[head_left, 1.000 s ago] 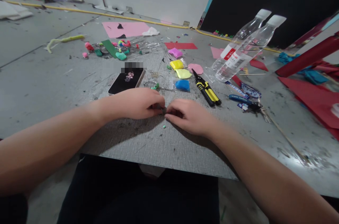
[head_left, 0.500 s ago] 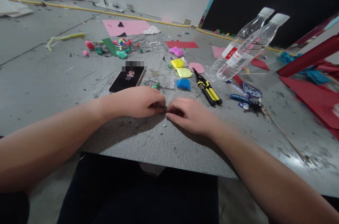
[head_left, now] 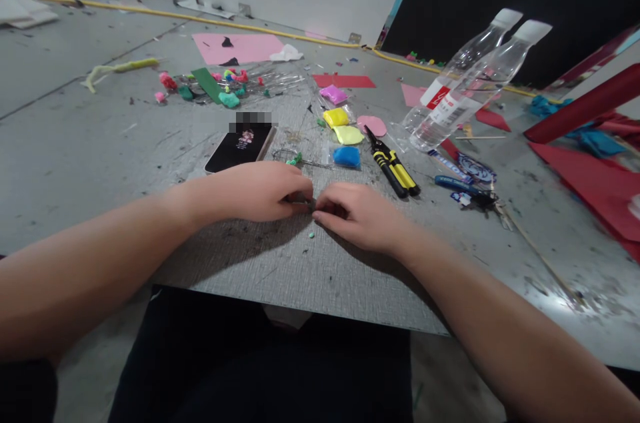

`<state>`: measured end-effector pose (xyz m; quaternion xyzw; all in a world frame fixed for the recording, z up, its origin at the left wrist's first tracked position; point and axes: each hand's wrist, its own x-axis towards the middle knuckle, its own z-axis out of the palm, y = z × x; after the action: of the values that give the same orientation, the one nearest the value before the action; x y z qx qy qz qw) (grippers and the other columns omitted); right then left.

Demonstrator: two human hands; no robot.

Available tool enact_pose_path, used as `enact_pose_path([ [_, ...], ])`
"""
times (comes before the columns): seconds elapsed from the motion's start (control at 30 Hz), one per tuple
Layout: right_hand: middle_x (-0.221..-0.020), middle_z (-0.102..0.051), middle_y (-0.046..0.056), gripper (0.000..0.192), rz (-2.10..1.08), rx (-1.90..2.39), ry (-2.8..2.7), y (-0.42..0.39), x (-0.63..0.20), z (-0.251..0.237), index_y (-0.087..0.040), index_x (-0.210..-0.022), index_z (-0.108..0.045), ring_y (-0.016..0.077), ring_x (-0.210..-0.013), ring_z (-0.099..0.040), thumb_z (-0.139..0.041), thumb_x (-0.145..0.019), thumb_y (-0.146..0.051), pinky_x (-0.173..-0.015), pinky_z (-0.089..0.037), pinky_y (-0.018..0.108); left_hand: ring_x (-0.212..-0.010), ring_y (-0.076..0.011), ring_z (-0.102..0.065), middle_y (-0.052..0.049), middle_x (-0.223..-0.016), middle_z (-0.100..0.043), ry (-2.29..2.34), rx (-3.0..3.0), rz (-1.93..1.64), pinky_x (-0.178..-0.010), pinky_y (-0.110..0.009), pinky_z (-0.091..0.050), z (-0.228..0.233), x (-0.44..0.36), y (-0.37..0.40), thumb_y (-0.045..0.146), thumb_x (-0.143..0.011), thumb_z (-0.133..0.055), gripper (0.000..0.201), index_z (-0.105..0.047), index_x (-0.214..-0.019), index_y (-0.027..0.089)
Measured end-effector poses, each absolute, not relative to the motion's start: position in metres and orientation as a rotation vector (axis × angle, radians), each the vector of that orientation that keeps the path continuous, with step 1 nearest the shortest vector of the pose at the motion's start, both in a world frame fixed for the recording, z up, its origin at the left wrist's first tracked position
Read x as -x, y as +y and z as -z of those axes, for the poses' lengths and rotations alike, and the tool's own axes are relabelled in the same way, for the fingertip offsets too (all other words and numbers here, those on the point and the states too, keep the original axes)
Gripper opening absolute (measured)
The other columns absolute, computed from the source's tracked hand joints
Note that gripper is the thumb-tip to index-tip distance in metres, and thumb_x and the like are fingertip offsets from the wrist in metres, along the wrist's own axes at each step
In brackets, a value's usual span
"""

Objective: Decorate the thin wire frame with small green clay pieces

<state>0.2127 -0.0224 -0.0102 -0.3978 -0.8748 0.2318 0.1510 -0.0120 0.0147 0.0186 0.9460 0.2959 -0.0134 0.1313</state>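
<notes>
left hand [head_left: 260, 191], right hand [head_left: 361, 215], fingers meeting (small, hidden piece)

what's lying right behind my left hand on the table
A dark phone lies flat just beyond the left hand, its near edge hidden by the knuckles. What the fingertips pinch is covered.

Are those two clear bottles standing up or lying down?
Lying down. Both bottles rest on their sides on the table, side by side, white caps pointing away from the person. They look nearly empty, though that is hard to tell.
</notes>
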Motion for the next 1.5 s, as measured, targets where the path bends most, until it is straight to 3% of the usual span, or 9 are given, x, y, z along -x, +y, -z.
enact_pose_path([
  [0.33, -0.083, -0.063, 0.002, 0.008, -0.652, 1.159, -2.521, -0.0225, -0.2115, 0.0080, -0.019, -0.088, -0.064, 0.0172, -0.077, -0.056, -0.067, -0.095, -0.020, -0.070, -0.041, 0.030, -0.089, -0.0231, -0.067, -0.008, -0.098, -0.070, 0.895, -2.754, 0.101, -0.074, -0.032, -0.045, -0.0192, 0.0123, 0.0120, 0.032, -0.096, -0.057, 0.022, -0.071, -0.107, 0.020],
  [0.87, -0.084, -0.064, 0.003, 0.008, -0.652, 1.161, -2.539, -0.0227, -0.2121, 0.0078, -0.020, -0.089, -0.065, 0.0179, -0.077, -0.056, -0.064, -0.096, -0.022, -0.070, -0.041, 0.031, -0.082, -0.0208, -0.066, -0.008, -0.097, -0.070, 0.881, -2.784, 0.087, -0.070, -0.031, -0.044, -0.0192, 0.0134, 0.0107, 0.035, -0.098, -0.056, 0.022, -0.071, -0.106, 0.021],
  [1.5, -0.084, -0.064, 0.003, 0.011, -0.637, 1.162, -2.539, -0.0218, -0.2132, 0.0097, -0.021, -0.088, -0.062, 0.0183, -0.076, -0.056, -0.064, -0.097, -0.027, -0.070, -0.040, 0.031, -0.089, -0.0237, -0.067, -0.009, -0.099, -0.070, 0.885, -2.811, 0.143, -0.074, -0.033, -0.045, -0.0216, 0.0135, 0.0064, 0.039, -0.100, -0.052, 0.031, -0.073, -0.113, 0.021],
])
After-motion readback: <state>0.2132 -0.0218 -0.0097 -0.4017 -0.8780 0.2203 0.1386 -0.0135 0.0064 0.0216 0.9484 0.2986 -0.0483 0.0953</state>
